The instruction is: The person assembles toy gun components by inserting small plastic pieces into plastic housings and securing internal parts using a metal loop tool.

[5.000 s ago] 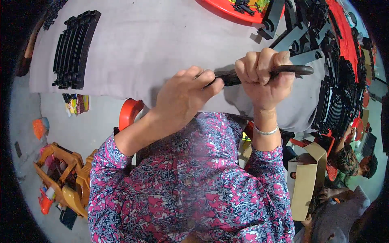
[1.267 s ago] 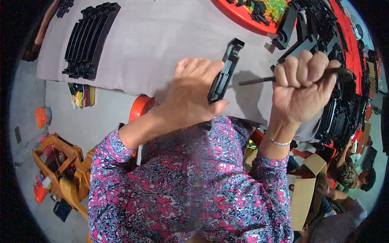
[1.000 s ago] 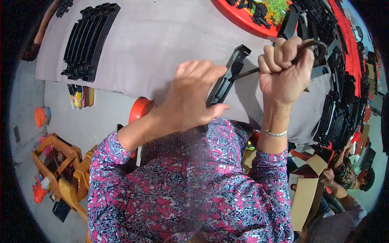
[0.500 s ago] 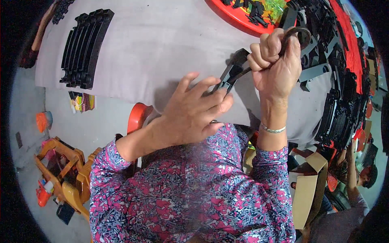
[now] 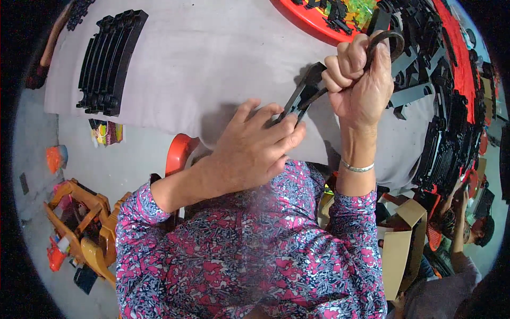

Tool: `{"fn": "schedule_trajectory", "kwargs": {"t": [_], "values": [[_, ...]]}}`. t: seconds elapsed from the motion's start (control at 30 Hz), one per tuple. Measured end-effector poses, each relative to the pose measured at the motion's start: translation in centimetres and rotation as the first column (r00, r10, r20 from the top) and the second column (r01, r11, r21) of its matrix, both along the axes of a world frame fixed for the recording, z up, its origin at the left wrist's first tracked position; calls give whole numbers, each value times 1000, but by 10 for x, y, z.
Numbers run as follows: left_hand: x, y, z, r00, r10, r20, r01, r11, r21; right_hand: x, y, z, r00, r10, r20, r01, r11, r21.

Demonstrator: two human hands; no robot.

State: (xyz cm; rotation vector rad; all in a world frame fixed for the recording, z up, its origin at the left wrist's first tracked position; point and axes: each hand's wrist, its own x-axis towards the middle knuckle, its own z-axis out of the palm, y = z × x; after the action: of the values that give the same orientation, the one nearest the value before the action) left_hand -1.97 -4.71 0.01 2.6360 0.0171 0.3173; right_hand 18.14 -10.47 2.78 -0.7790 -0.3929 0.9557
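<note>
My left hand [image 5: 249,146] is closed on the lower end of a narrow black plastic part [image 5: 309,81], which tilts up to the right over the table. Its fingers cover that end. In my right hand [image 5: 357,82] is a dark tool with a curved, loop-like handle [image 5: 399,40], gripped in a fist. The tool's shaft slants down-left from the fist, and its tip meets the black part close to my left fingertips. Whether the tip is inside the part or only against it I cannot tell.
Long black parts [image 5: 109,66] lie in a row on the pale-covered table [image 5: 186,53]. A red tray [image 5: 313,29] holds small black and yellow-green pieces. More black parts [image 5: 411,95] are heaped at right. An open carton [image 5: 398,260] and another person [image 5: 443,287] are lower right; wooden chairs [image 5: 79,207] lower left.
Both hands keep their grips and nearly the same places. My right fist and the tool have shifted very slightly up and left. The left thumb has drawn in closer to the fingers.
</note>
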Motion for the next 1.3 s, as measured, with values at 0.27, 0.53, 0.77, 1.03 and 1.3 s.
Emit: {"fn": "schedule_trajectory", "kwargs": {"t": [0.27,0.53,0.77,1.03,1.3], "values": [[2,1,-2,1000,-4,27,5,999,-48,4,2,-5,999,40,-21,-40,999,-13],[3,-2,-6,998,23,61,-17,995,-97,11,4,-15,992,83,-97,-84,996,-11],[3,-1,-6,999,18,40,-13,994,-109,16,3,-19,982,114,-148,-116,993,-6],[4,-6,-15,991,50,128,-39,995,-88,11,5,-16,992,108,-71,-111,994,-26],[5,-1,-16,989,-2,149,8,999,-40,40,-10,28,987,161,4,-158,962,223]]}}
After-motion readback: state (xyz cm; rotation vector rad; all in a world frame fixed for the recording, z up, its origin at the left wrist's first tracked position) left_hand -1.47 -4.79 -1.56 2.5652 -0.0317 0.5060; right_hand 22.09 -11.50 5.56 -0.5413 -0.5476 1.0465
